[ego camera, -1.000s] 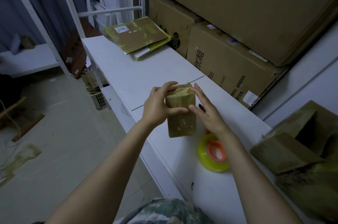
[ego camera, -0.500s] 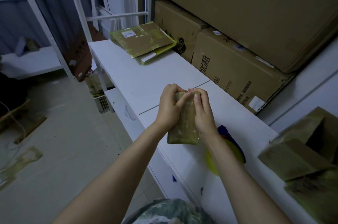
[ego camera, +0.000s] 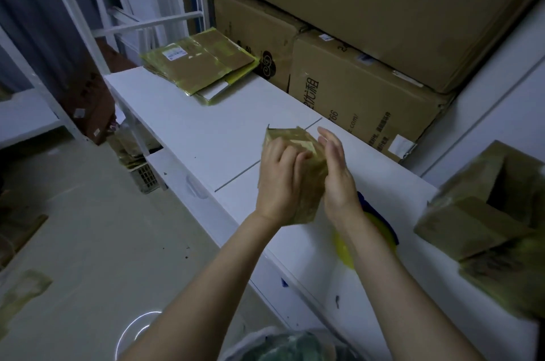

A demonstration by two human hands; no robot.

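Observation:
I hold a small cardboard box wrapped in yellowish tape (ego camera: 298,142) above the white table (ego camera: 206,130), tilted with one end toward me. My left hand (ego camera: 280,180) grips it from the left, fingers curled over its top face. My right hand (ego camera: 336,172) lies flat against its right side with straight fingers. The box's lower part is hidden between my hands.
A yellow tape roll (ego camera: 345,248) and something blue (ego camera: 365,201) lie under my right wrist. Flattened taped cartons (ego camera: 197,65) are stacked at the table's far end. Large cardboard boxes (ego camera: 354,89) line the wall. Open taped boxes (ego camera: 486,219) sit at the right.
I have turned the small box between my hands and raised its far end. My right hand went from curled over its top to flat against its side.

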